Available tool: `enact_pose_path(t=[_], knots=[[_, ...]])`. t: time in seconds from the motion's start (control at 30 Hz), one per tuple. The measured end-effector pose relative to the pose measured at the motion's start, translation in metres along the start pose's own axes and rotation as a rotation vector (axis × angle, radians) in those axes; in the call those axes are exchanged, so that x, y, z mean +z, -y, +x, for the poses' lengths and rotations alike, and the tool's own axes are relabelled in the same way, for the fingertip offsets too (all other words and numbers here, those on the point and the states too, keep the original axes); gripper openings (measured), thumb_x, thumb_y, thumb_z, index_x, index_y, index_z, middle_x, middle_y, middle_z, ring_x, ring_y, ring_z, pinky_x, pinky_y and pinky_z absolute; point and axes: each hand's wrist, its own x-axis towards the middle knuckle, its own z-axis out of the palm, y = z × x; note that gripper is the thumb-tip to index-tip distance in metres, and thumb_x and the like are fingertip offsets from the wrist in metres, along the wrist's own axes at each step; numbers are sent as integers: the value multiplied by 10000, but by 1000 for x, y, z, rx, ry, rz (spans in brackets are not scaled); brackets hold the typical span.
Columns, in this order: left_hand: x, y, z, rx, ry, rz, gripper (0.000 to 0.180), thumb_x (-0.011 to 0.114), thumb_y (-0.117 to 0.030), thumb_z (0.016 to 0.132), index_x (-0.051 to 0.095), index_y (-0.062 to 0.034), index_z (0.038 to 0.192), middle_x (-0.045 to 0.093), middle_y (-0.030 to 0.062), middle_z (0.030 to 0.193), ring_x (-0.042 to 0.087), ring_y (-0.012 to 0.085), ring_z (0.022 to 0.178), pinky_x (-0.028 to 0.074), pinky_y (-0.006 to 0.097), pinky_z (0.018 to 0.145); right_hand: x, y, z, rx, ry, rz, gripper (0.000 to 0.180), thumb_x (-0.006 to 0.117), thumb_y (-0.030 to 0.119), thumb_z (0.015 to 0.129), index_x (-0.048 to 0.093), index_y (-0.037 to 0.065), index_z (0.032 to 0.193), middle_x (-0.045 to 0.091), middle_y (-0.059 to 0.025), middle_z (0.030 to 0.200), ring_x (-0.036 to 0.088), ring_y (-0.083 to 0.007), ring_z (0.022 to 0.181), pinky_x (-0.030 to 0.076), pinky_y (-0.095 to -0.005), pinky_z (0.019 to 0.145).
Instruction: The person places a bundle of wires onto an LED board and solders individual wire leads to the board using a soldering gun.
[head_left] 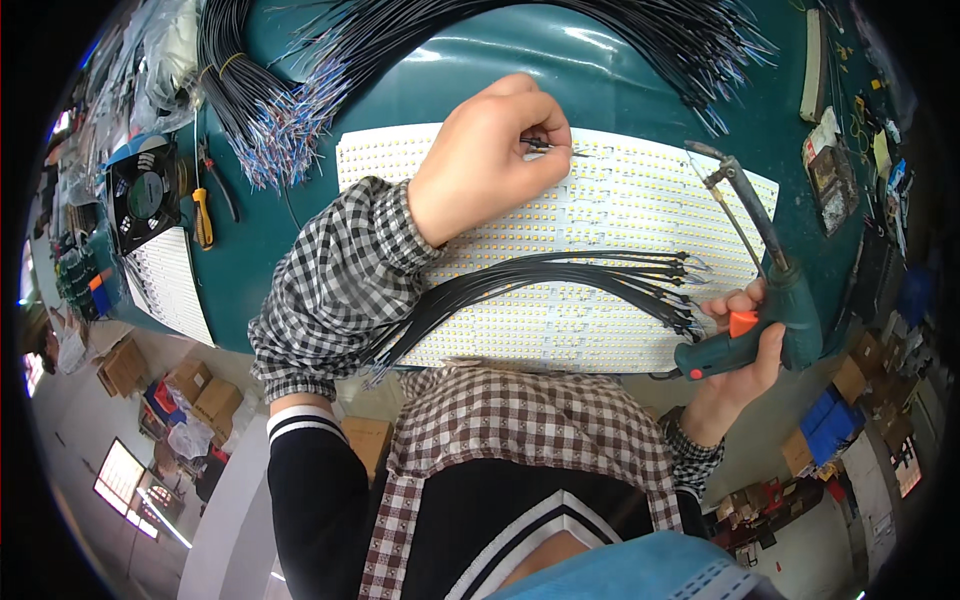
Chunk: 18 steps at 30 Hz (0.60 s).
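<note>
While hands pinch thin black wire [548,147] and grip green soldering gun [775,310], white LED panel [600,220].

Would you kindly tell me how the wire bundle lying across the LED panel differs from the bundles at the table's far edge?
The near wire bundle is thin and fans out over the white LED panel; the far bundles are thicker, lying on the green table. The near one lies between the left hand and right hand. Both are black, with bared ends.

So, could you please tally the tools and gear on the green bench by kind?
Soldering gun, in the right hand: 1
Pliers: 2
Cooling fan: 1
LED strip panels: 2
Loose black wire bundles: 3
Total: 9
The left hand pinches one wire end.
</note>
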Motion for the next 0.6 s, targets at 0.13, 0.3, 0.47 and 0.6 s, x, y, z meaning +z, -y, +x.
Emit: enact_pose_path(t=[0.13, 0.3, 0.47, 0.6], knots=[[0, 2, 2, -2, -2, 33, 88, 623, -31, 705, 598, -4, 785, 476, 23, 756, 450, 75, 626, 376, 203, 543, 0, -1, 2, 21, 27, 21, 512, 494, 398, 872, 424, -35, 1136, 572, -119, 924, 582, -244, 849, 504, -399, 781], [-1, 1, 3, -29, 5, 2, 81, 626, -38, 711, 594, 2, 775, 485, 19, 760, 455, 66, 630, 381, 193, 548, 2, 0, 3, 26, 34, 26, 512, 497, 394, 871, 422, -36, 1138, 573, -124, 929, 583, -244, 857, 505, -395, 778], [-6, -2, 1, -64, 11, -85, 92, 627, -66, 698, 598, -2, 758, 502, 61, 748, 501, 130, 645, 417, 244, 581, 4, 1, 2, 40, 37, -10, 513, 499, 393, 871, 422, -37, 1141, 573, -125, 929, 583, -245, 863, 507, -397, 775], [-7, -3, -2, -50, -10, -98, 100, 624, -88, 682, 599, -11, 742, 528, 103, 742, 556, 200, 663, 456, 303, 612, 5, 0, 2, 40, 32, -4, 513, 501, 391, 871, 422, -37, 1142, 573, -126, 931, 584, -247, 869, 508, -396, 775]])
